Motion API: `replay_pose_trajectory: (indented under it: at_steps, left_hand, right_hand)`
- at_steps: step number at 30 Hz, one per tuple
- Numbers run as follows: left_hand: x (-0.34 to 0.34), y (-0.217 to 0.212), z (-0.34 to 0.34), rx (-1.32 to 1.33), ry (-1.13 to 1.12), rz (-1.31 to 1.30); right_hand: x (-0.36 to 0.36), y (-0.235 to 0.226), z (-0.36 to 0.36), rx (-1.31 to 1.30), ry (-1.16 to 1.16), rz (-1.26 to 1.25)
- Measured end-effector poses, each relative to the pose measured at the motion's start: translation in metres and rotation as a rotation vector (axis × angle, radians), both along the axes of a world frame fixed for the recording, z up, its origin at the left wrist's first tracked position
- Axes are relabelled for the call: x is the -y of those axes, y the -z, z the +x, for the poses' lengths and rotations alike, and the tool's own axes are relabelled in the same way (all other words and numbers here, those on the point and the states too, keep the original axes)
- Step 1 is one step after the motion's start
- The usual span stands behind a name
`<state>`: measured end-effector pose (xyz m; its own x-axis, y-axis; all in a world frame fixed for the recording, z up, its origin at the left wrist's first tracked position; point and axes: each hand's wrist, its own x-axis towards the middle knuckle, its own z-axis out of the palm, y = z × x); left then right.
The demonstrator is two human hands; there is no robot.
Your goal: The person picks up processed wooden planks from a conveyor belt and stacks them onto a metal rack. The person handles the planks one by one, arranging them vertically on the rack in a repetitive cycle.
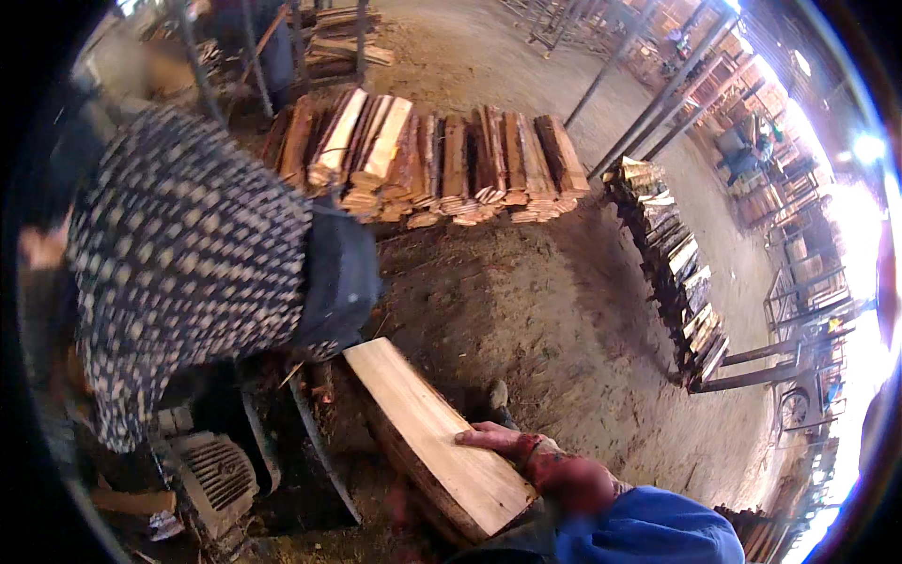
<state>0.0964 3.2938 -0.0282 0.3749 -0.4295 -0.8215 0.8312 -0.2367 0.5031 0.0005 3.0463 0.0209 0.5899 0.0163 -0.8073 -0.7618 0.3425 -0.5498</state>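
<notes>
My right hand lies with fingers stretched on the pale upper face of a thick wooden slab in front of me; whether it also grips the slab's edge I cannot tell, and my left hand is out of view, so its state I cannot tell either. The slab runs slantwise, its near end beside my blue sleeve, its far end close to a co-worker in a dark and light patterned shirt, who bends forward at my left and blocks much of that side. Below the co-worker sits a dark machine with a ribbed casing, near the slab's left side; any marking on it is too small for me to read. Bare earth spreads beyond the slab. Across it, ahead of me, stands a long stack of split boards, a few with bright faces, and to the right a row of wood pieces curves away, flanking the ground on that side. Slanting metal posts rise behind both, and farther right a spoked wheel stands near strong glare
</notes>
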Motion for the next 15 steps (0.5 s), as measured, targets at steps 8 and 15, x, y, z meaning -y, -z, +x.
replay_pose_trajectory:
  at_steps: [8,15]
  left_hand:
    - [0.197,0.009,-0.043,0.076,0.115,0.050]
    - [0.358,0.017,-0.051,0.300,0.090,-0.109]
  right_hand:
    - [0.166,-0.036,-0.085,0.051,0.379,0.048]
    - [0.286,-0.053,-0.116,0.082,0.570,-0.081]
